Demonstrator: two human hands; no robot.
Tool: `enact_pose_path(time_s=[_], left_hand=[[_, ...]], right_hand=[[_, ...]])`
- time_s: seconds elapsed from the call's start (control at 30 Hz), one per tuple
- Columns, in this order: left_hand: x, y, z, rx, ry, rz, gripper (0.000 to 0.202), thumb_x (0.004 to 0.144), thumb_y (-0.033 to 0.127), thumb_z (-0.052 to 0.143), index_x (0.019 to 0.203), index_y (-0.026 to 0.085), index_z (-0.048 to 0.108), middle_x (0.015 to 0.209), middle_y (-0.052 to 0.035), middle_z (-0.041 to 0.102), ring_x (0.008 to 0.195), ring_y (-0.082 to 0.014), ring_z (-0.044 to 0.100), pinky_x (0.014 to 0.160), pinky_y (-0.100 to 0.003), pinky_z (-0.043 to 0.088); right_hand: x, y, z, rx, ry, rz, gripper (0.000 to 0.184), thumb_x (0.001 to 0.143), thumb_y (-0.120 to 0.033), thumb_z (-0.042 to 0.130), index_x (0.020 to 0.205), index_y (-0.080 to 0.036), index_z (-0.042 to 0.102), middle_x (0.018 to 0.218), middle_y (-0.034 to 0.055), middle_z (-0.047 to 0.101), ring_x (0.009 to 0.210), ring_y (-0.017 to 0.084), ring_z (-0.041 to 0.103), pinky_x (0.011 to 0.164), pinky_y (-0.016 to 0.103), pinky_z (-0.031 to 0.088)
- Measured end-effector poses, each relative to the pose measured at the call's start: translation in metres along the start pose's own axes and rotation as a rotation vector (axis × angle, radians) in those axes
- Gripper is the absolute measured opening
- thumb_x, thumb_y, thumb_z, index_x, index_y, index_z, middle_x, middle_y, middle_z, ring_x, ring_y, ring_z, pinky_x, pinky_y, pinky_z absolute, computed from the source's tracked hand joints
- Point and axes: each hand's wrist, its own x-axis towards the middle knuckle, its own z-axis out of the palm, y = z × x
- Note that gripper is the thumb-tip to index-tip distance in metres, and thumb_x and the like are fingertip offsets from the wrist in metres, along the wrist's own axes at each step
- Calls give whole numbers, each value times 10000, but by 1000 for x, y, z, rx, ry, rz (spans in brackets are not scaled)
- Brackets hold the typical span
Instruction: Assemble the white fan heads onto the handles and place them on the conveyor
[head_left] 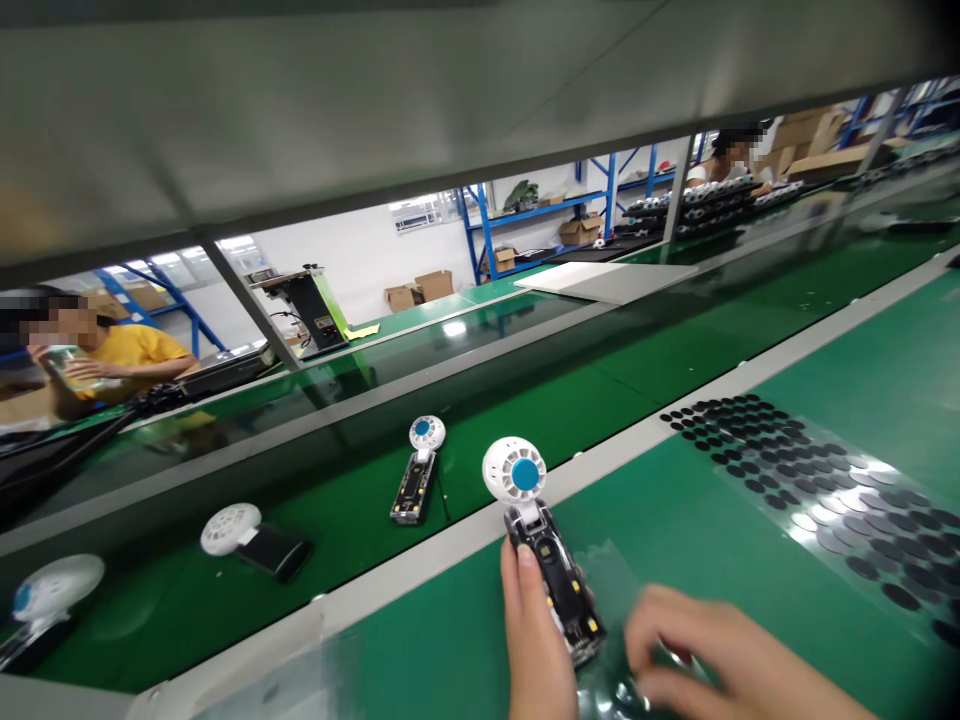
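Note:
My left hand [534,630] is closed around a small handheld fan [559,575], thumb along its near side. The fan has a white round slotted head with a blue centre, and its black handle shows small yellow parts and a clear edge. Just right of the handle's lower end is my right hand [697,645], blurred, with fingers bent and thumb close to them. Whether anything is between those fingertips I cannot tell. Shiny clear plastic [615,695] lies beneath them. To the right, a clear sheet [787,475] carries rows of black round discs.
Several similar fans lie on the green conveyor belt [600,390], including one fan [412,485] just ahead. A pale rail [420,560] borders the belt. Low overhead runs a grey panel [375,120]. Across the line sit a person in yellow [146,350] and another person [731,155].

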Motion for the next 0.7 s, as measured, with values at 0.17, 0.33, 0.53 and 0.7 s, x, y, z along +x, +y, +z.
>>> enact_pose_path(time_s=[0.17, 0.33, 0.53, 0.7], left_hand=[[4, -4, -2, 5, 40, 58, 529, 742, 523, 541, 1150, 188, 498, 922, -75, 665, 795, -220, 627, 670, -300, 482], [7, -7, -4, 31, 41, 21, 574, 753, 535, 512, 1201, 184, 439, 961, -99, 661, 701, -219, 631, 561, -299, 484], [6, -4, -3, 83, 82, 42, 512, 777, 513, 485, 1172, 188, 470, 1069, -93, 630, 967, -262, 584, 739, -313, 477], [3, 2, 3, 78, 159, 39, 366, 827, 384, 444, 1118, 172, 512, 1069, -71, 628, 1079, -233, 525, 896, -300, 391]], right_hand=[[50, -21, -18, 329, 118, 132, 116, 742, -140, 505, 795, -218, 574, 789, -25, 620, 758, 138, 581, 668, 224, 448], [62, -21, -15, 215, 135, 72, 157, 801, -173, 470, 737, -213, 608, 803, -1, 624, 802, 165, 594, 725, 271, 464], [62, -21, -14, 78, 158, -9, 202, 802, -117, 510, 741, -239, 659, 790, -19, 636, 797, 144, 587, 725, 241, 450], [63, -19, -12, 19, 180, -117, 210, 804, -84, 529, 759, -236, 667, 776, -27, 649, 801, 136, 572, 710, 222, 446]])
